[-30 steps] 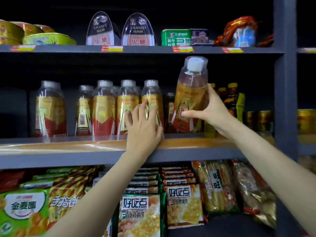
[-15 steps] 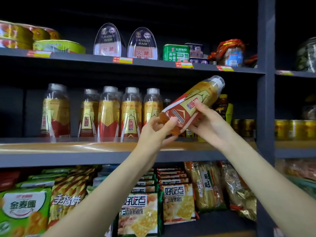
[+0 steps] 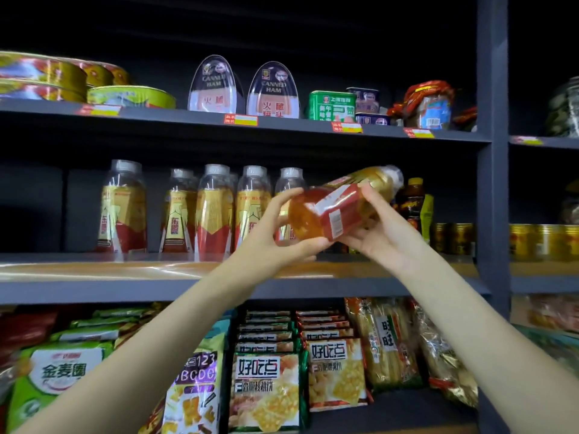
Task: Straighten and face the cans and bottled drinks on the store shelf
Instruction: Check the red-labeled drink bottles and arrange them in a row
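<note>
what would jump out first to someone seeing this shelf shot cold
First, the drink bottle held in mid-air in front of the middle shelf, tipped nearly flat with its cap pointing up and right, gripped by the left hand at its base and the right hand under its body. Next, the upright row of matching bottles to its left, and two canned ham packs on the shelf above.
</note>
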Action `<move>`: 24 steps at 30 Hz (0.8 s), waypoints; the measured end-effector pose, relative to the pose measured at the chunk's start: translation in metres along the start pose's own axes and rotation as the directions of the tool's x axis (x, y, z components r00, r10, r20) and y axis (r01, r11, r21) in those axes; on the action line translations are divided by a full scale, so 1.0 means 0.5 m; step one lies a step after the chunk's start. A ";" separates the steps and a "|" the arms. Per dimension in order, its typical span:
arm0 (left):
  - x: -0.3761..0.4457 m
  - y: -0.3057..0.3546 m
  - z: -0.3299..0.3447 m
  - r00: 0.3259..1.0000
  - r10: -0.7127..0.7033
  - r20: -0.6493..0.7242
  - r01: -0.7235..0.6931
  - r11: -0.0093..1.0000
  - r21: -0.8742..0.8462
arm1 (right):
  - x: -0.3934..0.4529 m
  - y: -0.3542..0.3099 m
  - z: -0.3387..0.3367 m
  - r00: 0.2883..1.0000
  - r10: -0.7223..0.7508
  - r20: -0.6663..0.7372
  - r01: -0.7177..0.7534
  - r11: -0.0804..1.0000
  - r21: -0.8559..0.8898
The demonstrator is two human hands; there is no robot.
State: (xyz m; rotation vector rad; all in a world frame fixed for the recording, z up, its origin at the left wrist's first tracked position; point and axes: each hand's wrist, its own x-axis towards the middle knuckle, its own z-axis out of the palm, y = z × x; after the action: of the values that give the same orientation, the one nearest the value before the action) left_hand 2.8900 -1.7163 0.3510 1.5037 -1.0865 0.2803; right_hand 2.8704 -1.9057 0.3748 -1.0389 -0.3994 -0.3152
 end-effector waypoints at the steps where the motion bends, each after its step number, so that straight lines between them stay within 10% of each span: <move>1: -0.002 -0.007 0.000 0.998 -0.070 0.007 0.070 0.988 -0.138 | 0.000 -0.002 -0.002 0.999 -0.040 0.020 0.041 0.997 -0.062; 4: -0.007 -0.031 -0.001 0.986 -0.163 0.025 0.164 0.964 -0.210 | -0.010 -0.003 -0.010 0.989 -0.106 0.098 0.124 0.974 -0.192; 10: 0.007 -0.042 0.018 0.963 0.136 -0.231 -0.051 0.939 0.341 | -0.021 0.007 -0.010 0.997 -0.012 0.072 0.030 0.964 -0.264; 16: 0.029 -0.019 0.034 0.916 0.374 -0.146 -0.266 0.837 0.478 | -0.020 0.039 -0.024 0.979 0.203 0.013 -0.202 0.960 0.192; 21: 0.031 -0.047 0.021 0.959 0.279 -0.050 -0.219 0.841 0.494 | -0.006 0.035 -0.041 0.988 0.148 -0.032 -0.142 0.979 0.145; 24: 0.028 -0.059 -0.003 0.997 0.071 0.009 -0.068 0.908 0.414 | -0.002 0.029 -0.053 0.998 -0.045 -0.053 0.030 0.969 -0.245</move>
State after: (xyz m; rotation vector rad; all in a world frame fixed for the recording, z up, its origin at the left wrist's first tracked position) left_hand 2.9202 -1.7254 0.3423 1.8386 -1.1232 0.5955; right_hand 2.8801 -1.9219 0.3515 -1.2609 -0.3332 -0.4357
